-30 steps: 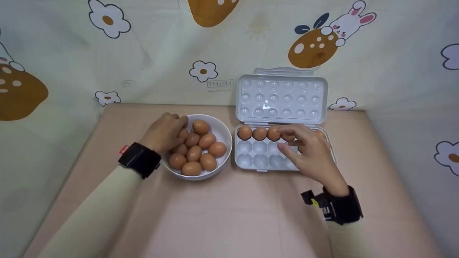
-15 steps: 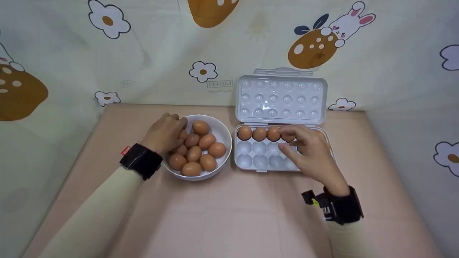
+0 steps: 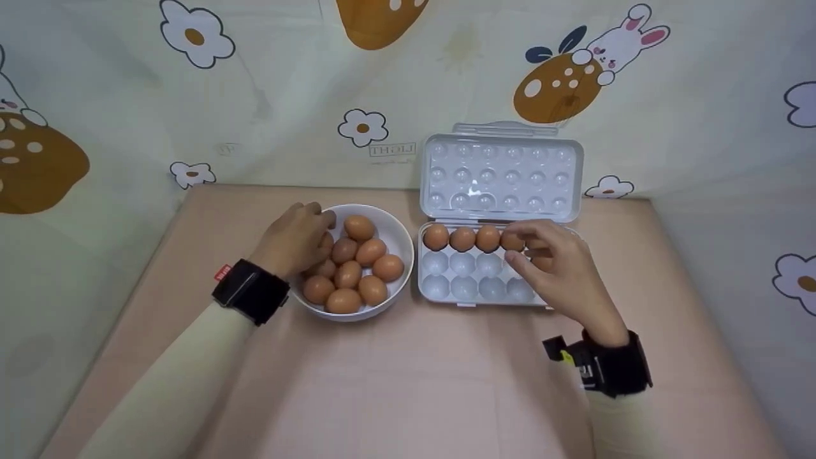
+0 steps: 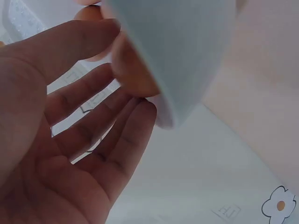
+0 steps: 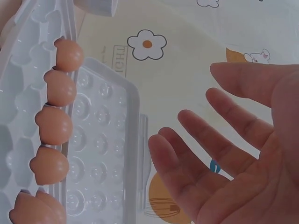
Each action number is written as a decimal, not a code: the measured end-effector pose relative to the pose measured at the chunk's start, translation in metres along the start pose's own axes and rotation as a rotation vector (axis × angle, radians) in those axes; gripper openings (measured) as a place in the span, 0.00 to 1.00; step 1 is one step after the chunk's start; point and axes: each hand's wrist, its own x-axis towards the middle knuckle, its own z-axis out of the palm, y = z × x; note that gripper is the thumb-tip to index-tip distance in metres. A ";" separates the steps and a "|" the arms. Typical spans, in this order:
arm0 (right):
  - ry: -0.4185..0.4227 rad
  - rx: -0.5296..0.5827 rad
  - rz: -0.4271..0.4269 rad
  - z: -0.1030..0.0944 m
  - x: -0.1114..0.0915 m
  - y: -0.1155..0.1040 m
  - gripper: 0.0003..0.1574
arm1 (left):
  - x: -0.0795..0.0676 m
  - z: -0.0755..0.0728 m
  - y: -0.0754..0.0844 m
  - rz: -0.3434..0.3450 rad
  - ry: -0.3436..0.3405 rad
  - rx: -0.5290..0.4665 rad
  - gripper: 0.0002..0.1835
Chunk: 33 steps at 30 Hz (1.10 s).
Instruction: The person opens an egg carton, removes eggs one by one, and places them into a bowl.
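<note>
Brown eggs (image 3: pixel 348 275) fill much of a white bowl (image 3: pixel 403 237) in the head view. My left hand (image 3: pixel 294 241) reaches over the bowl's left rim. In the left wrist view, its thumb and fingertips hold an egg (image 4: pixel 133 70) against the inside of the rim. My right hand (image 3: pixel 556 271) hovers over the right part of an opened egg box (image 3: pixel 463 288), fingers loosely bent and holding nothing. A row of eggs (image 3: pixel 463 239) sits in the box's back cups. The right wrist view shows my right hand's fingers (image 5: pixel 212 142) spread apart from those eggs (image 5: pixel 55 125).
The box's dimpled lid (image 3: pixel 500 175) stands raised behind its base, near a printed cloth backdrop (image 3: pixel 280 115). A pinkish cloth (image 3: pixel 408 382) covers the table. The bowl stands just left of the box.
My right hand has shifted slightly to the right, so more of the fourth egg in the row shows. My left hand stays nearly still at the bowl.
</note>
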 end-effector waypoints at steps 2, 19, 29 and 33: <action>0.006 -0.026 0.023 -0.003 -0.001 0.003 0.22 | -0.001 -0.002 0.008 -0.005 0.011 -0.007 0.15; -0.046 -0.263 0.063 -0.017 -0.002 0.032 0.28 | -0.012 0.003 0.078 0.123 0.208 -0.248 0.24; -0.151 -0.289 0.120 -0.014 -0.005 0.048 0.25 | -0.014 0.024 0.104 0.165 0.256 -0.264 0.28; -0.196 -0.297 0.173 -0.012 -0.005 0.053 0.29 | -0.013 0.031 0.115 0.166 0.227 -0.283 0.30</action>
